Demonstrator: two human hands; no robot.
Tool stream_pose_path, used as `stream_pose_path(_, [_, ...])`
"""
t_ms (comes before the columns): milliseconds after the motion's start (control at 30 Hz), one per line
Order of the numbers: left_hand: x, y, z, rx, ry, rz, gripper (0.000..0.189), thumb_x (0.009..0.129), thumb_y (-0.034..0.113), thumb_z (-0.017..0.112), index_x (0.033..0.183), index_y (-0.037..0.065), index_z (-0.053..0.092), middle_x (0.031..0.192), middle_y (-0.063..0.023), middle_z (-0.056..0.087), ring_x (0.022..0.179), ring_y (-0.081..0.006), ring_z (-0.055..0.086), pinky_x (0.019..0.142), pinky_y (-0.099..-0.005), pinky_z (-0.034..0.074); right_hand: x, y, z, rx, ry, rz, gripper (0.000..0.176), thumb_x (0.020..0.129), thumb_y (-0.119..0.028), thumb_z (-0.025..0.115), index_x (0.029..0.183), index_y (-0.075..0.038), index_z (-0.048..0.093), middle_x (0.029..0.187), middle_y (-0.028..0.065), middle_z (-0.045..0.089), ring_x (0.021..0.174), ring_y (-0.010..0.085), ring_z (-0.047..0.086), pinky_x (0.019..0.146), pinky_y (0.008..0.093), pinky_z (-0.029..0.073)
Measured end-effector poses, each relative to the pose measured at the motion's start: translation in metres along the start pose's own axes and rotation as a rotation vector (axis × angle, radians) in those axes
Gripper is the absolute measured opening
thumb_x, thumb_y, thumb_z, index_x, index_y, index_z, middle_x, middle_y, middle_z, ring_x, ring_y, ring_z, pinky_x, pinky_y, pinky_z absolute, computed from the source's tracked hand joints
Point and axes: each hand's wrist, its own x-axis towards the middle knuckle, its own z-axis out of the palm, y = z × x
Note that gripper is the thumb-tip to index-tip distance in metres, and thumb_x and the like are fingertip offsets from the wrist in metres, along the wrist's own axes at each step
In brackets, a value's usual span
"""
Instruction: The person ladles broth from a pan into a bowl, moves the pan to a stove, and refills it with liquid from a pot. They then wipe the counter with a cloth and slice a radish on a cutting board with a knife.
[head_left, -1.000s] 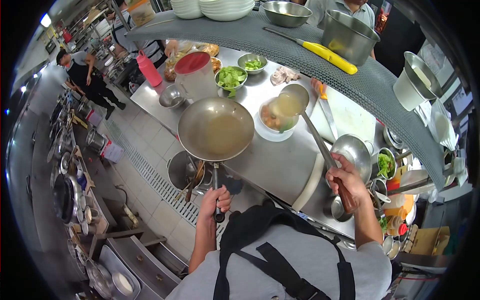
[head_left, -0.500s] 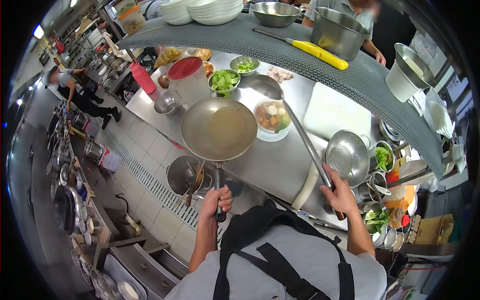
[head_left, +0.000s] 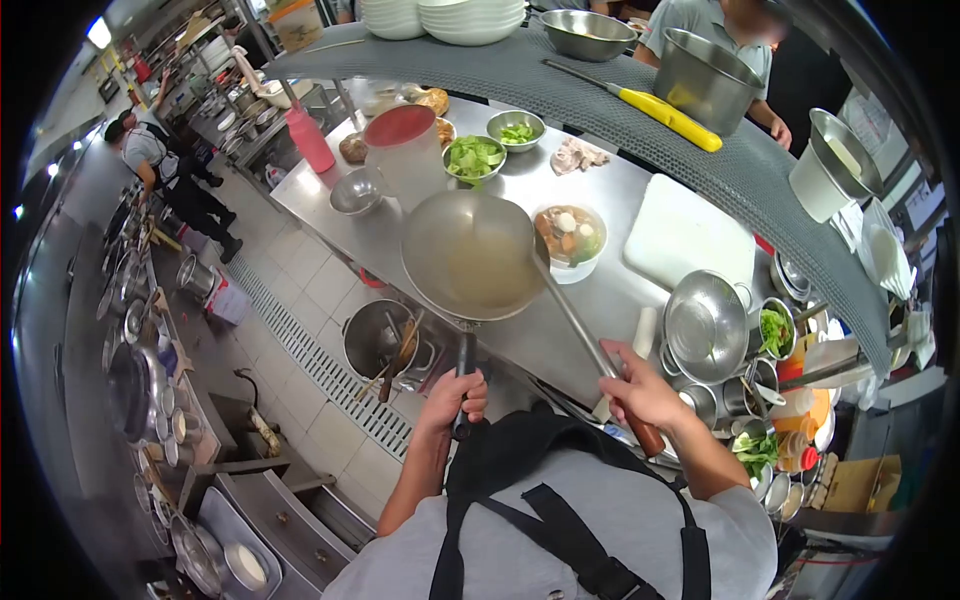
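My left hand (head_left: 453, 400) is wrapped round the dark handle of a wok (head_left: 425, 245), which is raised over the counter's near edge. Thin brownish liquid (head_left: 485, 262) lies in the wok. In my right hand (head_left: 640, 388) is a long ladle (head_left: 575, 320) with a wooden grip end. Its shaft reaches the wok's right rim; the ladle's bowl blends with the wok's grey wall, so its outline is hard to make out. Just right of the wok stands a bowl of soup (head_left: 570, 240) with pale and orange-brown chunks and some green.
A white cutting board (head_left: 690, 235), a metal strainer bowl (head_left: 706, 328) and bowls of greens (head_left: 475, 158) stand on the counter. A stockpot (head_left: 365, 345) sits below on the left. The mesh-covered shelf (head_left: 450, 70) crosses above. Other people (head_left: 165, 165) stand farther off.
The ladle has come down and left from above the soup bowl to the wok's right side. My right hand moved left with it. The wok appears slightly farther right in view.
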Motion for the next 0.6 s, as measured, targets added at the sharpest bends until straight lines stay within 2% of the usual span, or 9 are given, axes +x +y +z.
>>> stream_pose_path(33, [-0.001, 0.0, 0.003, 0.017, 0.01, 0.0, 0.019, 0.09, 0.016, 0.053, 0.076, 0.011, 0.041, 0.06, 0.0049, 0.036, 0.045, -0.0034, 0.036, 0.039, -0.0209, 0.033, -0.002, -0.002, 0.001, 0.17, -0.074, 0.035, 0.059, 0.088, -0.007, 0.052, 0.139, -0.007, 0.022, 0.07, 0.0049, 0.049, 0.048, 0.0123, 0.048, 0.043, 0.0246, 0.04])
stream_pose_path(67, [-0.001, -0.001, 0.004, 0.035, 0.02, -0.004, 0.02, 0.091, 0.017, 0.052, 0.075, 0.012, 0.042, 0.059, 0.0058, 0.035, 0.044, -0.0021, 0.034, 0.038, -0.0195, 0.031, -0.004, -0.006, 0.002, 0.168, -0.079, 0.033, 0.059, 0.088, -0.007, 0.052, 0.139, -0.007, 0.022, 0.07, 0.0049, 0.049, 0.048, 0.0123, 0.048, 0.043, 0.0246, 0.04])
stream_pose_path(133, [-0.002, -0.001, 0.004, 0.043, 0.016, -0.002, 0.02, 0.091, 0.017, 0.052, 0.074, 0.012, 0.042, 0.059, 0.0057, 0.035, 0.044, -0.002, 0.033, 0.038, -0.0196, 0.031, -0.009, -0.013, 0.003, 0.567, -0.112, 0.152, 0.058, 0.086, -0.006, 0.053, 0.137, -0.007, 0.025, 0.074, 0.0077, 0.048, 0.046, 0.0106, 0.043, 0.038, 0.0243, 0.037])
stream_pose_path(233, [-0.003, -0.002, 0.003, 0.051, 0.056, -0.019, 0.019, 0.09, 0.016, 0.052, 0.075, 0.012, 0.042, 0.059, 0.0059, 0.034, 0.044, -0.0021, 0.034, 0.038, -0.0195, 0.031, -0.014, -0.018, -0.002, 0.685, -0.191, 0.174, 0.058, 0.088, -0.01, 0.053, 0.136, -0.006, 0.023, 0.078, 0.0087, 0.047, 0.049, 0.009, 0.042, 0.038, 0.0224, 0.035])
stream_pose_path(400, [0.0, -0.002, 0.0, 0.055, -0.014, 0.009, 0.022, 0.09, 0.019, 0.053, 0.073, 0.013, 0.039, 0.059, 0.0042, 0.036, 0.045, -0.0045, 0.037, 0.039, -0.0225, 0.033, -0.022, -0.026, -0.007, 0.882, -0.353, 0.169, 0.059, 0.088, -0.009, 0.052, 0.137, -0.005, 0.02, 0.08, 0.0089, 0.046, 0.05, 0.0081, 0.042, 0.039, 0.021, 0.034])
stream_pose_path(600, [0.005, 0.002, 0.004, 0.053, -0.02, 0.021, 0.022, 0.09, 0.019, 0.053, 0.073, 0.013, 0.039, 0.059, 0.0042, 0.035, 0.044, -0.0044, 0.036, 0.039, -0.0215, 0.032, -0.038, -0.041, -0.014, 0.922, -0.346, 0.135, 0.052, 0.09, -0.009, 0.049, 0.137, -0.009, 0.025, 0.08, 0.0088, 0.041, 0.048, 0.0051, 0.036, 0.035, 0.0179, 0.029])
